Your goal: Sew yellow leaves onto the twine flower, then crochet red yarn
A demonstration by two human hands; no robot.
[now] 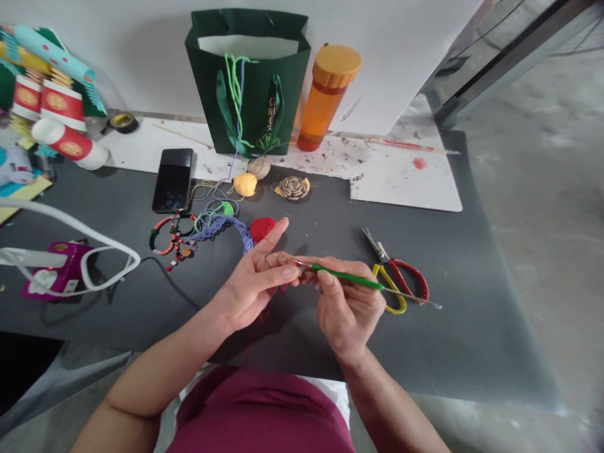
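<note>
Pointing left, a green crochet hook [346,281] is pinched in the right hand [349,308], tip just beside the spread left hand [252,283]; its grip on red thread [282,289] cannot be told.

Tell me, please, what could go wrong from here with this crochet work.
The tip of the crochet hook in the right hand points toward the left hand, so a slip might prick its fingers. The red yarn ball sits beside the blue crocheted strip, so a tug could tangle them. The open blades of the red-and-yellow scissors lie close to the right hand and might catch the yarn.
</note>
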